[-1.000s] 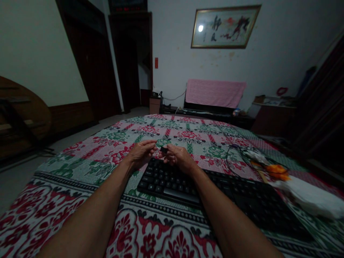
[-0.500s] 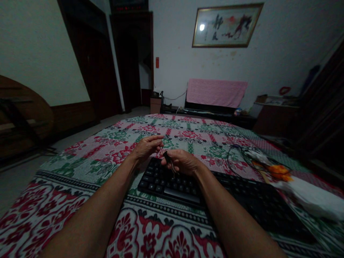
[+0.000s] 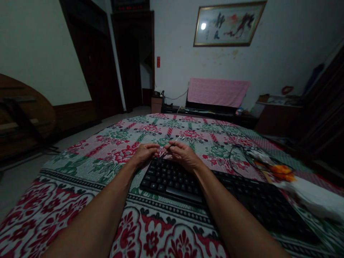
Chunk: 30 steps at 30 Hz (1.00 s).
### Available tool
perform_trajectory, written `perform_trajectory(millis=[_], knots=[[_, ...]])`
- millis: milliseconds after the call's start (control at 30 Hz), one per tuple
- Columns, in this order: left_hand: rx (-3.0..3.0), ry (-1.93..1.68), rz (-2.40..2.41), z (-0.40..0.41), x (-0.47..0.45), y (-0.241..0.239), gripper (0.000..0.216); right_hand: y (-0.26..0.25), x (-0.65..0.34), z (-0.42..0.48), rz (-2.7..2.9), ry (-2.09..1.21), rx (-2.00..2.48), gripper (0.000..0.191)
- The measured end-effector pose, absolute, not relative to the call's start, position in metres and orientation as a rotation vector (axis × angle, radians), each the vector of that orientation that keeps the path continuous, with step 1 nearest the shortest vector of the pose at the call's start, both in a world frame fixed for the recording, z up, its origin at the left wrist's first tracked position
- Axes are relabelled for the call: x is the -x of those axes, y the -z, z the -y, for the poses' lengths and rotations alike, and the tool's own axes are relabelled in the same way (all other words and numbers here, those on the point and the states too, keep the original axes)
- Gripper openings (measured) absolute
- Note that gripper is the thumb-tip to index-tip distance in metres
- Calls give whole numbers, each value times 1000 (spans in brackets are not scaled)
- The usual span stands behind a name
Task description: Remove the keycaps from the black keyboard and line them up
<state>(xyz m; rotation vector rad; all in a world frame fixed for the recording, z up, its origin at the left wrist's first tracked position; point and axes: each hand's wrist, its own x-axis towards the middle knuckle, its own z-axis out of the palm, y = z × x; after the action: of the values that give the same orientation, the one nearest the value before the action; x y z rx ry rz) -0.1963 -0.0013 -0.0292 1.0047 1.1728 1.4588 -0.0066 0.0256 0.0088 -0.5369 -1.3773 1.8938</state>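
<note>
A black keyboard [image 3: 215, 188] lies on a floral bedspread [image 3: 80, 200]. Both hands hover over its far left corner. My right hand [image 3: 185, 154] pinches a thin, dark, stick-like tool [image 3: 172, 146] that points up and away. My left hand [image 3: 145, 154] is curled, its fingertips meeting the tool's lower end beside the right hand. What the left fingers grip is too small and dark to name.
To the right on the bedspread lie a tangle of black cable [image 3: 239, 152], an orange object [image 3: 281, 172] and a white cloth [image 3: 311, 199]. Beyond the bed stand a pink-covered low cabinet [image 3: 217, 93] and a dark doorway [image 3: 131, 61].
The right hand has turned the thin tool from pointing down at the keys to pointing up and away. The left hand has closed in and curled beside it.
</note>
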Motion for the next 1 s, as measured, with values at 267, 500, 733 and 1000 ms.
perform_trajectory(millis=[267,500,733,1000], knots=[[-1081,-1449,-1215,1,196,27,23,-14,25,-31,1651,-1452,716,36],[-1150,-1380,-1301,3,194,27,27,-14,11,-39,1642,-1372,775,29],[-1460,-1176,-1324,12,185,15,26,-10,-49,-42,1400,-1575,971,26],[-1430,-1004,-1298,19,185,14,27,-3,-72,-31,1371,-1641,970,21]])
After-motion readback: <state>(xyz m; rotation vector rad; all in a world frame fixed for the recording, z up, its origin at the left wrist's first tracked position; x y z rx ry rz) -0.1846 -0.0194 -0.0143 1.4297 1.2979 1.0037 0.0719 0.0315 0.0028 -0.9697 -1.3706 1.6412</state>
